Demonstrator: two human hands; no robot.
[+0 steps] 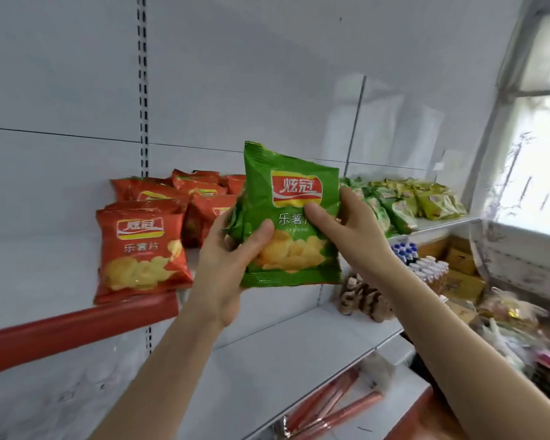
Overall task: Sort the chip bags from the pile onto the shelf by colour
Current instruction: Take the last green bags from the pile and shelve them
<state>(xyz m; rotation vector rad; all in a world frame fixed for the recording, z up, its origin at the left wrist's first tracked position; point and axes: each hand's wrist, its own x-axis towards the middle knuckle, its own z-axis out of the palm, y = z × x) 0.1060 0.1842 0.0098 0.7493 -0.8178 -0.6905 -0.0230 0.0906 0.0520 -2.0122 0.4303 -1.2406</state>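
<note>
A green chip bag (286,173) stands upright in front of the shelf, held by both hands. My left hand (226,265) grips its lower left edge, thumb across the front, with more green bag edges bunched behind it. My right hand (346,227) holds the bag's right side, thumb pressed on the logo. Several red chip bags (140,249) lie grouped on the shelf (38,274) to the left. Green bags (381,214) lie just right of the held bag, and yellow-green bags (432,198) lie further right.
A red price rail (77,328) runs along the shelf front. A lower white shelf (283,344) carries brown packets and copper-coloured tubes. Bottles with white and blue caps (423,262) and boxes stand at the right, below a window.
</note>
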